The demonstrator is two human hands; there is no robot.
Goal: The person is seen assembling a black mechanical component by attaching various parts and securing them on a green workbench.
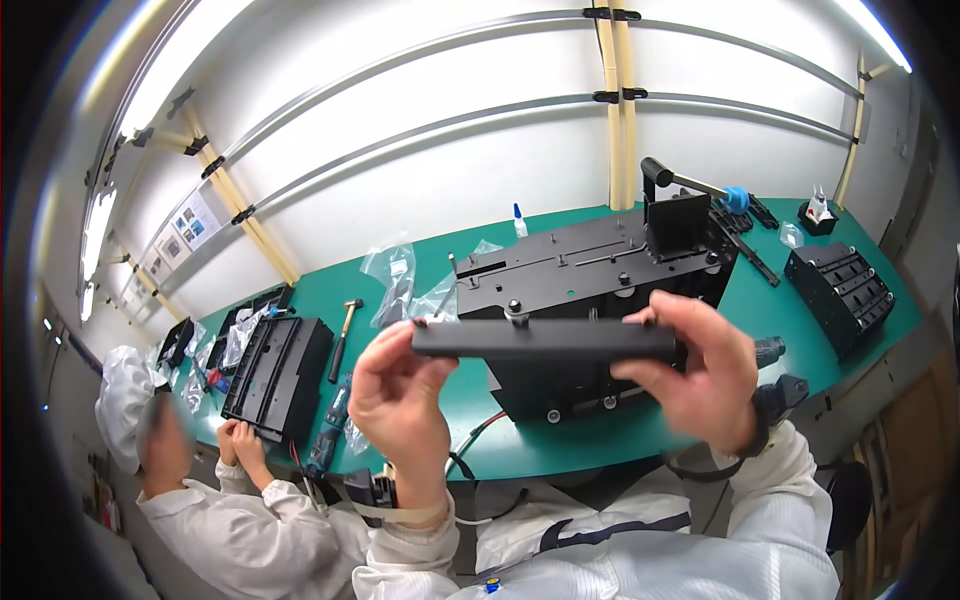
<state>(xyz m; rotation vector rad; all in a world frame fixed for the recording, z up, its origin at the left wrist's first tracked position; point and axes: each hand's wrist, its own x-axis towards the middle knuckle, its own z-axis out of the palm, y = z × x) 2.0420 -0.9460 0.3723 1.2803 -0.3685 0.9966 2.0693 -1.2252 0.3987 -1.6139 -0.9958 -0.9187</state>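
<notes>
A long flat black bar-shaped part (545,341) is held up level in front of me, above the near side of a large black machine housing (560,275). My left hand (400,395) grips its left end between thumb and fingers. At the other end my right hand (700,370) pinches it, thumb below and fingers on top. Small knobs show along the part's upper edge, though I cannot tell whether they belong to it or to the housing behind. The housing stands on a green table (430,245), with posts and an upright black block with a lever (690,190) on top.
Left of the housing lie a hammer (345,340), a power screwdriver (328,430) and clear plastic bags (392,275). A co-worker in white (230,530) handles another black housing (278,375). A third black unit (840,290) stands right; a blue-capped bottle (520,221) stands behind.
</notes>
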